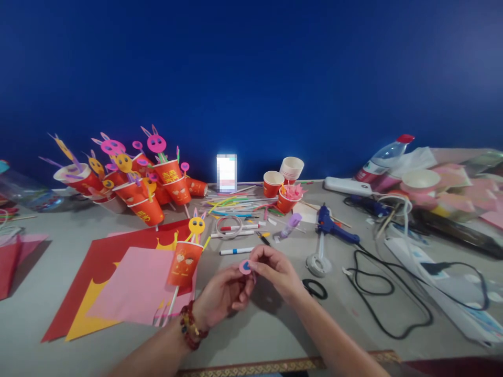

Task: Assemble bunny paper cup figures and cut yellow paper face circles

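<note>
pink paper disc (245, 267) pinched between fingers (257, 266) of both hands.

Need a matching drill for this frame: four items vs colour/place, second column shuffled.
1 paper disc
2 glue gun
3 scissors
4 bottle

A red cap, far right
B pink, pinched between left hand and right hand
C black, on the table beside the right hand
D blue, farther back than the scissors

Pairs: 1-B, 2-D, 3-C, 4-A
</note>
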A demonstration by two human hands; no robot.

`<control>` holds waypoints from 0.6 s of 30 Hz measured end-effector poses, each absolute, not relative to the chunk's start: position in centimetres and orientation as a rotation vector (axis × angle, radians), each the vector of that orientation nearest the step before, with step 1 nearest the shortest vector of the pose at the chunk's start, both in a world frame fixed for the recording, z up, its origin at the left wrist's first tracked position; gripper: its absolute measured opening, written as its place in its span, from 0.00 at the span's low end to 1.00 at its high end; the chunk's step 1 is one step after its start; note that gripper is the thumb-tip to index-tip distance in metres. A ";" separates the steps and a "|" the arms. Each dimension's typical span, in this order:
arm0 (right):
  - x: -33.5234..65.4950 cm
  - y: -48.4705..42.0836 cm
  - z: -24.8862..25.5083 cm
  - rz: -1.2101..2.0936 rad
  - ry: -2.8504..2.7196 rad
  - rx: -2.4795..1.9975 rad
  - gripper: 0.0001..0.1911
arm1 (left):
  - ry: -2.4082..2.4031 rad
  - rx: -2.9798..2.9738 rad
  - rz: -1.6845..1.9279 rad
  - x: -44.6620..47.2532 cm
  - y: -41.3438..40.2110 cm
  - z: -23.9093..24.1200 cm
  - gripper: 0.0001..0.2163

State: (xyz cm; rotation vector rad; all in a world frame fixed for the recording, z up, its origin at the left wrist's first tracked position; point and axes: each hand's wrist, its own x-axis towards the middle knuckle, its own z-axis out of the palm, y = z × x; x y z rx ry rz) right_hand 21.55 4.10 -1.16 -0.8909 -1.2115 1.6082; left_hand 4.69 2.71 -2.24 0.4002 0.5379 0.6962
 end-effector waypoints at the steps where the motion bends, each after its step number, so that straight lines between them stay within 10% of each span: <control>1: 21.7 4.2 -1.0 1.608 -1.205 -0.904 0.15 | 0.610 0.461 0.768 4.8 2.7 -2.1 0.10; 18: 21.3 4.2 -1.4 1.592 -1.212 -0.968 0.20 | 0.979 0.816 1.066 5.9 2.1 -1.9 0.19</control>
